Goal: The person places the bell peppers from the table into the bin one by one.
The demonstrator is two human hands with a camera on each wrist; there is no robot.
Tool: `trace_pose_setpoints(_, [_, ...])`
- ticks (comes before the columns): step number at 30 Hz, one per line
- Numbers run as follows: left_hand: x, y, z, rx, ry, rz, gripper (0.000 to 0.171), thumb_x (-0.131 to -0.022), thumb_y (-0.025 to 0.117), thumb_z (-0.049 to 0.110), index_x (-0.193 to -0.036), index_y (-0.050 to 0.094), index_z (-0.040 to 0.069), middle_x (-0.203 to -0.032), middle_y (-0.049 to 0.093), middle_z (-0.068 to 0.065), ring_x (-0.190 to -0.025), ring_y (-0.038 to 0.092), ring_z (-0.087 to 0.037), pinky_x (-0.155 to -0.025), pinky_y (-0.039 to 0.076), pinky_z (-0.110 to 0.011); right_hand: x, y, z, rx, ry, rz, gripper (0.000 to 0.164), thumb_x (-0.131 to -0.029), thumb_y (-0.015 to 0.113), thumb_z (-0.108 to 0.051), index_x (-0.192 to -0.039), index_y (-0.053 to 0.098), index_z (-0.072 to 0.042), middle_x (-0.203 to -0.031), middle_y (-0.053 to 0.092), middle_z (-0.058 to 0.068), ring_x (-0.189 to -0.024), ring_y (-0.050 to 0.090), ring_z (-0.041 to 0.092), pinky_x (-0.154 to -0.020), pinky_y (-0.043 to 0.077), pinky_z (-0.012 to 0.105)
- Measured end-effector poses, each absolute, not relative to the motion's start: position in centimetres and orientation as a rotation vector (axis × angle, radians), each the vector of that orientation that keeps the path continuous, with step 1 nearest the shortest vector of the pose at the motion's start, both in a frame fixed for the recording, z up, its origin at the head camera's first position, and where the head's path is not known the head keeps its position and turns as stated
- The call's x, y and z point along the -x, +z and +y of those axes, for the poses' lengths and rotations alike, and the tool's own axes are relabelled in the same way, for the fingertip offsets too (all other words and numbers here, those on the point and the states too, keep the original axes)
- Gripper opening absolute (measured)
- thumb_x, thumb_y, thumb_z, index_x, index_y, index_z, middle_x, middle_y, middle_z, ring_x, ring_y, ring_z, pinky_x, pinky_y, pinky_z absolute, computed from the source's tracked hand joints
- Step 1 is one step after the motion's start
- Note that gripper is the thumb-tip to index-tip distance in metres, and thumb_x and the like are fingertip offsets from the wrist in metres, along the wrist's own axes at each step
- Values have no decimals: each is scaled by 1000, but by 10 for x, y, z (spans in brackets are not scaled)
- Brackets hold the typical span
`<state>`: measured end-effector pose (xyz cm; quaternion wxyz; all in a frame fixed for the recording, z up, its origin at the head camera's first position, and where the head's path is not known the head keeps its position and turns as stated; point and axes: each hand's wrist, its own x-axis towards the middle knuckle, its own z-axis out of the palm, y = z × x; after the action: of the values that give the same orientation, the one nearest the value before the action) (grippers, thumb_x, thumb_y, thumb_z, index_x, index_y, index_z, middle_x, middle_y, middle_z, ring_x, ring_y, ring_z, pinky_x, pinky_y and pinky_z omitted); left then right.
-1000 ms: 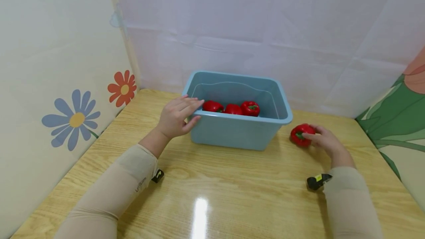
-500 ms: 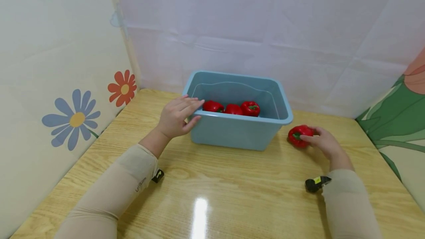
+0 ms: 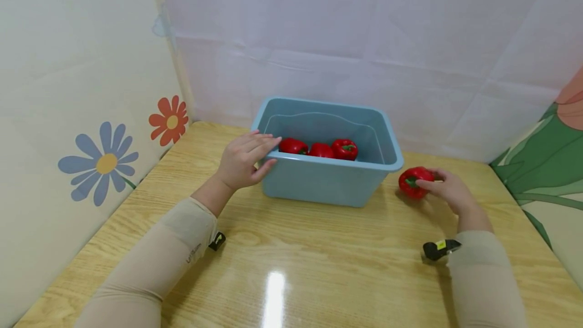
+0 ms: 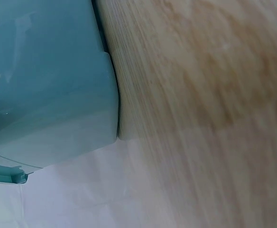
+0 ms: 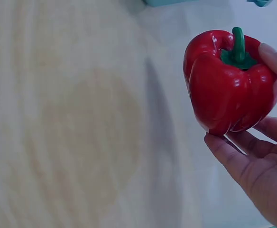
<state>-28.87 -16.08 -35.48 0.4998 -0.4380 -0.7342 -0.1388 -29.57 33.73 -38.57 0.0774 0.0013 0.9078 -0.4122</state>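
A glossy red bell pepper [image 3: 413,182] with a green stem is held by my right hand [image 3: 448,191], to the right of the bin. In the right wrist view the thumb lies by the stem of this bell pepper [image 5: 228,90] and the fingers support its other end. My left hand [image 3: 243,161] rests on the near left corner of a blue plastic bin [image 3: 319,181], fingers over the rim. Inside the bin lie a left red pepper [image 3: 293,146], a middle one mostly hidden by the front wall, and a right pepper [image 3: 344,149] with its green stem showing.
The bin stands on a wood-grain table [image 3: 291,247] near a pale cloth backdrop [image 3: 319,29]. Flower-printed panels flank the table at left and right. The left wrist view shows the bin's outer wall [image 4: 58,95] against the tabletop.
The right hand and its pepper shifted slightly left, then moved back right and a little up. The left hand stays on the bin's rim.
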Motion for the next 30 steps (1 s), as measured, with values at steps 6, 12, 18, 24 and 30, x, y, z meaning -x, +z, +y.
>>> trace_pose_setpoints(6, [289, -355, -161, 1056, -336, -1777, 42, -87, 52, 34, -115, 64, 5, -102, 68, -11, -96, 64, -25, -92, 45, -42, 296, -371, 341, 61, -1256, 2736, 86, -83, 57, -51, -142, 24, 1, -135, 34, 26, -117, 36, 41, -93, 35, 51])
trace_pose_setpoints(12, [289, -355, -160, 1058, -333, -1779, 42, -86, 53, 34, -114, 64, 4, -102, 68, -11, -96, 64, -25, -91, 46, -43, 296, -357, 342, 118, -1306, 2732, 79, -85, 56, -47, -142, 25, -1, -133, 36, 22, -116, 37, 36, -94, 33, 52])
trace_pose_setpoints(18, [289, -354, -161, 1060, -338, -1770, 42, -86, 53, 34, -112, 65, 3, -102, 68, -11, -95, 64, -25, -90, 46, -44, 293, -342, 339, 146, -1318, 2774, 74, -87, 55, -45, -140, 29, -1, -128, 39, 19, -112, 38, 32, -92, 34, 52])
trace_pose_setpoints(24, [289, -355, -161, 1056, -335, -1776, 42, -87, 52, 34, -112, 65, 3, -102, 68, -11, -96, 64, -25, -91, 46, -42, 291, -328, 337, 144, -1332, 2791, 72, -87, 55, -45, -137, 31, 0, -122, 42, 13, -108, 39, 27, -92, 34, 49])
trace_pose_setpoints(30, [289, -355, -161, 1053, -336, -1782, 42, -86, 53, 34, -113, 65, 3, -102, 68, -11, -96, 64, -25, -92, 45, -42, 290, -315, 336, 143, -1275, 2835, 74, -87, 54, -45, -141, 29, 0, -124, 43, 15, -106, 42, 23, -90, 36, 44])
